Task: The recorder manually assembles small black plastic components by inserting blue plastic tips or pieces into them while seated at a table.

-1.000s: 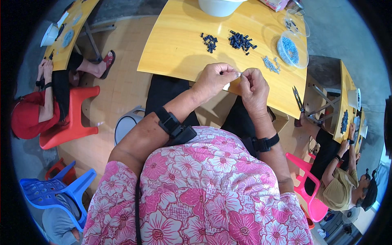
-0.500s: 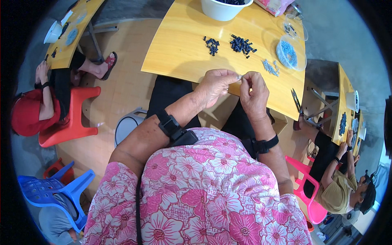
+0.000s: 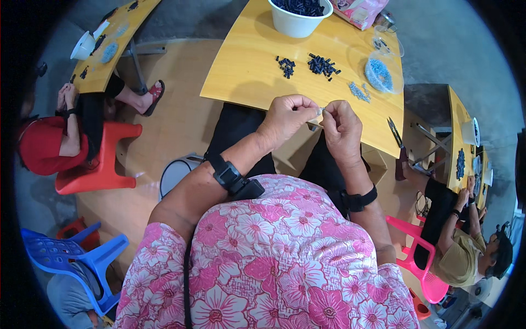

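Observation:
My left hand (image 3: 289, 122) and my right hand (image 3: 342, 130) meet fingertip to fingertip just off the near edge of the yellow table (image 3: 246, 77). Both are pinched closed on a tiny pale piece, too small to name. Beyond them lie two piles of short black cylindrical parts, a small pile (image 3: 286, 67) and a larger pile (image 3: 323, 66). Right of these, small clear-bluish pieces (image 3: 359, 91) are scattered beside a clear round tub (image 3: 379, 75) of light-blue pieces. A pair of dark scissors or snips (image 3: 394, 132) rests at the table's right edge.
A white bowl (image 3: 298, 23) of black parts and a pink bag (image 3: 360, 12) stand at the back. People sit at tables on either side, with a red stool (image 3: 98, 156) at left and a pink chair (image 3: 419, 257) at right. A blue chair (image 3: 71, 252) is behind left.
The view has shifted slightly, so the table and its contents sit a little differently in the picture. My hands keep the same fingertip-to-fingertip pinch.

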Demonstrator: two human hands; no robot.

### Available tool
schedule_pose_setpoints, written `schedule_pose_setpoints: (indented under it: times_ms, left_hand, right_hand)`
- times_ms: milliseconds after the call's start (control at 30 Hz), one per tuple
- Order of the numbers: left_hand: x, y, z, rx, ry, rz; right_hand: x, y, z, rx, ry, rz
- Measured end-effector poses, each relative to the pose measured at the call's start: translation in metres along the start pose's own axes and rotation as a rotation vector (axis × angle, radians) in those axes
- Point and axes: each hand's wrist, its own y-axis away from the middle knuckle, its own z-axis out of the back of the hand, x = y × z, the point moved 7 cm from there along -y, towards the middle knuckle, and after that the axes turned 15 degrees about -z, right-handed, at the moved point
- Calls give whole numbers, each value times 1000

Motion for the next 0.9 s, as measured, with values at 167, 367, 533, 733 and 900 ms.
schedule_pose_setpoints:
  times_ms: [167,367,533,733,900]
  left_hand:
    - [-22,17,-3,51,-170,-137]
    - [-70,41,-8,9,-450,-475]
    - [-114,66,-14,11,-682,-885]
    - [-145,89,-26,44,-745,-1128]
    - [-160,94,-28,62,-767,-1204]
  right_hand:
    - [0,17,1,190,-386,-258]
    - [10,39,8,322,-475,-288]
    - [27,57,10,453,-571,-343]
    - [52,70,26,411,-503,-285]
    - [66,73,33,362,-441,-287]
